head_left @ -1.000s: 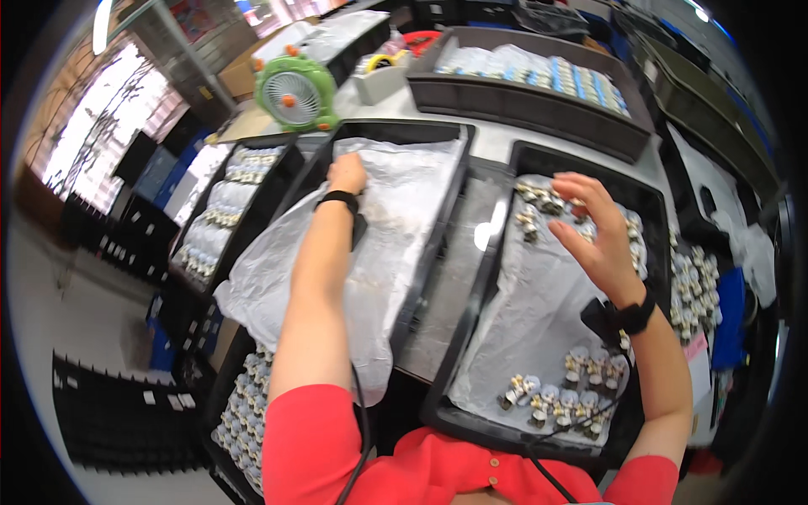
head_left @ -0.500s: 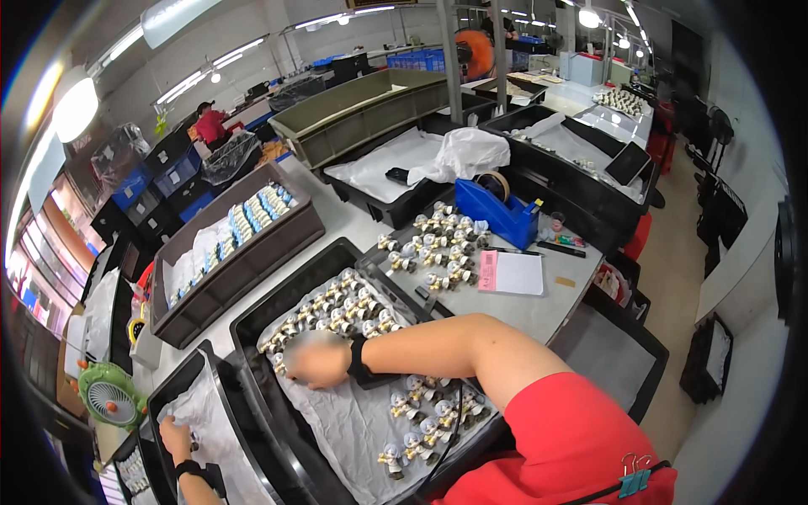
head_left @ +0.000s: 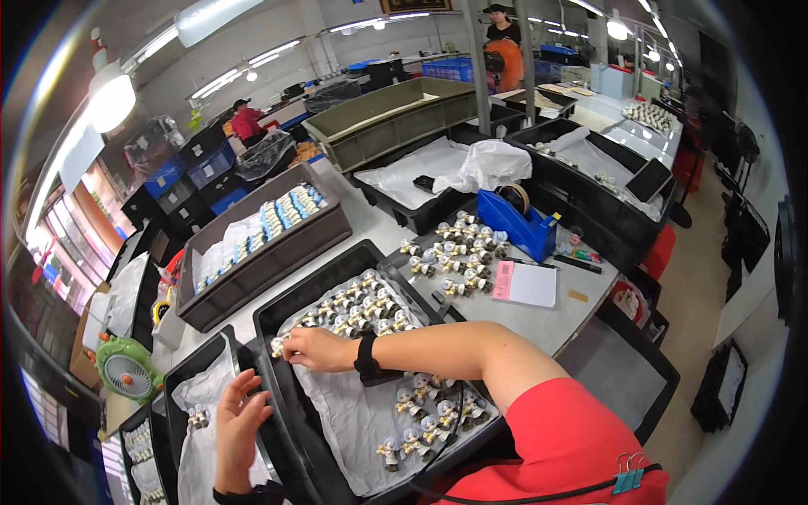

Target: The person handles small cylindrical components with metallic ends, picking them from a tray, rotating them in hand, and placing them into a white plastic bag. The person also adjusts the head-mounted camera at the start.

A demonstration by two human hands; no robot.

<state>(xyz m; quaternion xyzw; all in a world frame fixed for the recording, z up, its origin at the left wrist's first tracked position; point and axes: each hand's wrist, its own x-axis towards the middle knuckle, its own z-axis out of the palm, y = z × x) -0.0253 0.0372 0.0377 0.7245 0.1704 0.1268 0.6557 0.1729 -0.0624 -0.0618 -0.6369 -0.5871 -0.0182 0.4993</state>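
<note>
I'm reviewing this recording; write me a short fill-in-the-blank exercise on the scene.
1. The person's ____ hand has its fingertips at a figurine.
2. The small fan at far left has a mostly ____ casing.
3. The tape dispenser has a ____ body.

Missing words: right; green; blue.

Pale-haired figurines point(head_left: 357, 315) in black tray point(head_left: 412, 294)

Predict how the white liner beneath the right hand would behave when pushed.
The white liner is likely floppy, given its wrinkles. It probably bunches rather than slides whole, since figurines rest on it toward both ends.
</note>
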